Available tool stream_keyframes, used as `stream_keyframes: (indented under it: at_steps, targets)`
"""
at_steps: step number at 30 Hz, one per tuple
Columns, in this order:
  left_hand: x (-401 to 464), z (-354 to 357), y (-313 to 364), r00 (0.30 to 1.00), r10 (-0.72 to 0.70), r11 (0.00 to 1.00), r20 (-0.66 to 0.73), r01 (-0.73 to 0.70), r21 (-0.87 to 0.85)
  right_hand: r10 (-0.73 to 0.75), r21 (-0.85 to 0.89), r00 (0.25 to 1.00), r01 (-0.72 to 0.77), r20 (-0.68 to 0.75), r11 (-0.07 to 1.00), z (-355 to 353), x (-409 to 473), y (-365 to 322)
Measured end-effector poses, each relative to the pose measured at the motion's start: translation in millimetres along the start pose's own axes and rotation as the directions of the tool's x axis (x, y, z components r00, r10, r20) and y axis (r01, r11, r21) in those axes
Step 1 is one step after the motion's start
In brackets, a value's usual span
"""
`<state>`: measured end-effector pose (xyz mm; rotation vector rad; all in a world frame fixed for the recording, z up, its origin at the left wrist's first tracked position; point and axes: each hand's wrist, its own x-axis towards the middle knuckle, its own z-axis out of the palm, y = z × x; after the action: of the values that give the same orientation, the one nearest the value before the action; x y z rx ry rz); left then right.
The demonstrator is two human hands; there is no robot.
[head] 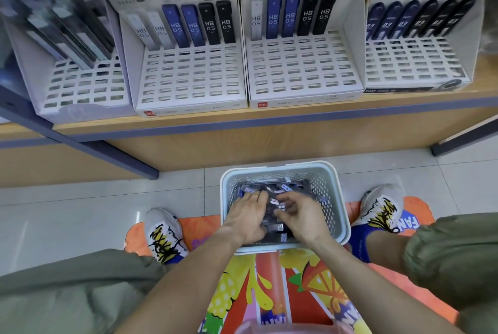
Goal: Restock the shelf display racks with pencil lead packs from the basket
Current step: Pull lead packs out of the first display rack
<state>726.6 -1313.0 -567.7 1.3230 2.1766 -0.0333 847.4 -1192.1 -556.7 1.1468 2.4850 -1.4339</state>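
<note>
Both hands, left hand (246,216) and right hand (301,216), dig into the basket (341,199), fingers curled among lead packs (272,189), grip unclear

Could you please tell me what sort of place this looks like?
Most likely a stationery shop aisle: display racks of HB 0.5 lead packs stand on a shelf, with a restocking basket on the floor.

A bright fruit-print mat (272,293) in orange, yellow and red lay on the pale tiled floor (67,212) in front of a wooden shelf unit (215,123); two grey sneakers, the left (163,234) and the right (381,205), with black laces and yellow patches, stood at the mat's far edge; olive-green trouser legs (54,293) framed the view on either side.
</note>
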Motion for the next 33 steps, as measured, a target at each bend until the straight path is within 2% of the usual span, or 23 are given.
stream_keyframes:
  at_steps: [4,7,11,15,20,22,26,29,33]
  targets:
    - [0,1,-2,0.999,0.009,0.998,-0.035,-0.012,-0.065,-0.130,-0.071,0.991,0.130,-0.002,0.989,-1,1,-7]
    - [-1,3,-2,0.999,-0.008,0.988,-0.052,0.000,-0.157,-0.158,-0.065,0.987,0.157,-0.002,0.985,-2,3,-7]
    - [-2,2,-2,0.995,-0.028,0.966,-0.095,0.002,-0.257,-0.108,0.062,0.994,0.108,-0.004,0.992,-10,8,-11]
    - [-6,-11,2,0.990,-0.005,0.950,-0.138,-0.039,-0.309,-0.064,0.216,0.995,0.047,0.071,0.975,-26,16,-18]
    - [-8,-35,13,0.989,-0.050,0.900,-0.143,-0.017,-0.436,-0.033,0.526,0.995,-0.021,0.093,0.850,-59,20,-40]
    - [-10,-47,17,0.985,-0.098,0.842,-0.145,0.004,-0.539,-0.035,0.563,0.997,-0.011,0.072,0.826,-76,21,-49]
    - [-19,-72,22,0.962,-0.223,0.593,-0.154,0.009,-0.805,-0.071,0.557,0.997,0.070,-0.020,0.828,-110,15,-70]
    - [-33,-98,25,0.948,-0.254,0.488,-0.192,-0.046,-0.871,-0.143,0.482,0.987,0.160,-0.072,0.862,-130,6,-88]
    - [-69,-145,25,0.929,-0.268,0.392,-0.254,-0.136,-0.910,-0.237,0.509,0.969,0.240,-0.073,0.827,-148,-18,-125]
